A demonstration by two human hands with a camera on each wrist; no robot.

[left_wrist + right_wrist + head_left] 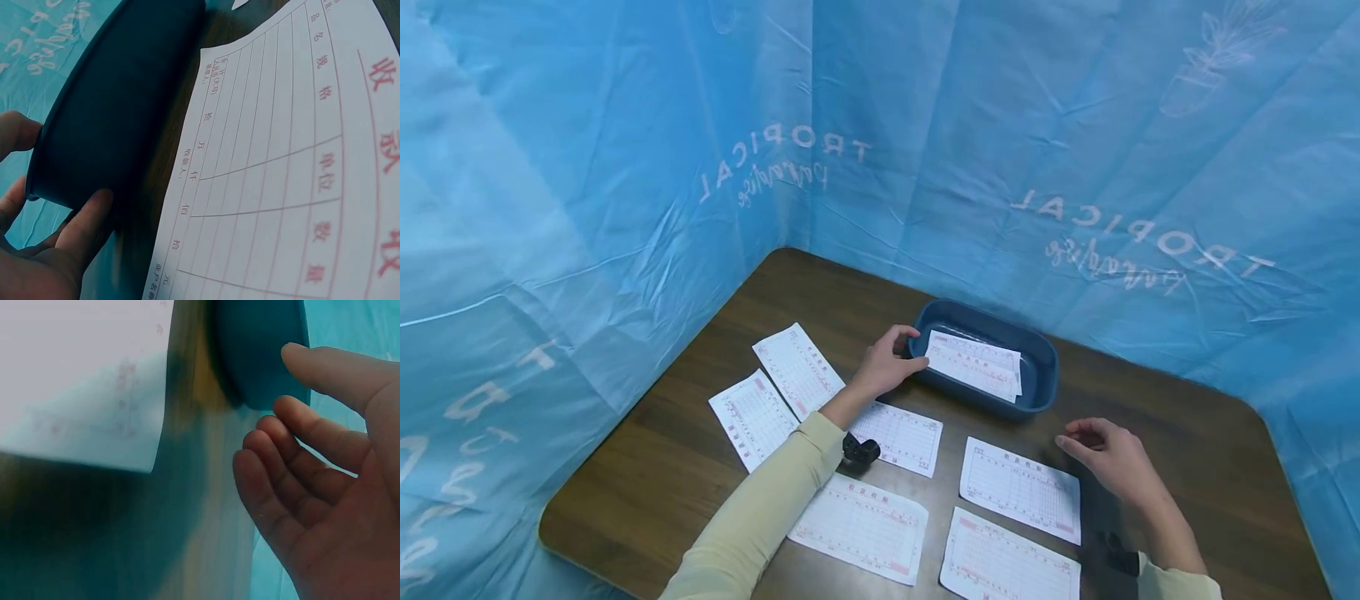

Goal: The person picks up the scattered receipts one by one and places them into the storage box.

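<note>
On the bench [1202, 450], a tub [1047, 375] is sitting toward the far side, with paper slips [973, 371] lying inside it. A curtain [910, 167] is hanging along the bench's left and far edges. The left hand [886, 364] is gripping the tub's left end. Two forms [799, 367] are lying at the left, just beside each other; a third form [906, 437] is lying to their right, a fourth form [865, 529] nearer. Farther right, a fifth form [1022, 487] is lying, with a sixth form [1011, 562] on its near side. The right hand [1116, 467] is hovering right of the fifth.
</note>
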